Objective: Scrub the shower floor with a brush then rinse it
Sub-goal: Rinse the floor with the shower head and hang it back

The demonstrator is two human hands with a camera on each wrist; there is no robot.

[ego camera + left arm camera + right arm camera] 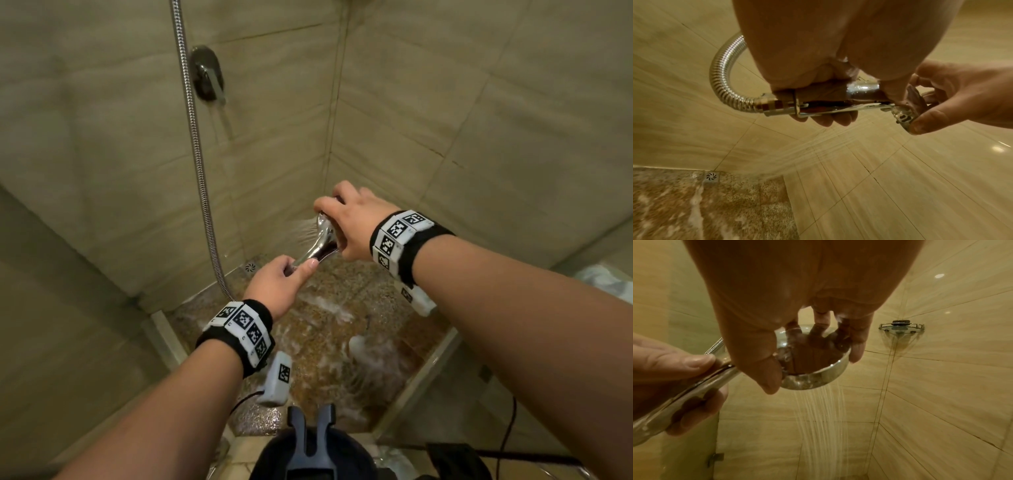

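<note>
A chrome hand shower point(320, 241) is held out over the speckled brown shower floor point(329, 346). My left hand point(279, 284) grips its handle point(826, 108), where the metal hose point(723, 71) joins. My right hand point(349, 222) curls its fingers and thumb round the rim of the round spray head point(813, 368). Thin jets of water point(818, 418) stream from the head toward the tiled back wall and the floor corner. The floor is wet, with white foam streaks point(694, 204). No brush shows on the floor.
A small square drain point(711, 176) sits in the floor's far left corner. A mixer valve point(207, 73) is on the left wall beside the hanging hose point(198, 150). A corner shelf point(901, 326) holds a dark object. Beige tiled walls close in on the sides.
</note>
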